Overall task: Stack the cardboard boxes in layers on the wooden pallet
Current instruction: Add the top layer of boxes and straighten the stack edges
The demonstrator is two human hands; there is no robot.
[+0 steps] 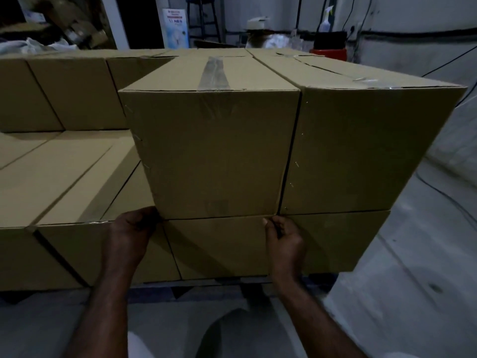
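The box sits in the second layer, its base flat on the bottom layer and its right side tight against the neighbour, with only a thin dark seam between them. Its front face looks about flush with the box below, so the stack stays plumb and the weight goes straight down.

Both hands work low, at the two front bottom corners, where a small push or pull squares the box without tipping it. The left hand has a clenched grip, its fingers curled round the lower left corner. That side is free, since no second-layer box stands beside it. The right hand has curled fingers and its thumb tip on the lower right corner at the seam. Whether this grip holds the edge or only presses on it, I cannot tell.

The tape runs front to back along the lid, so the sealed side faces up. To the left, the bottom layer's tops lie bare in front of the back row, so I judge the second layer is only partly filled and the next boxes belong there. The pallet is almost hidden, showing only as a pale strip under the bottom boxes, above the floor.
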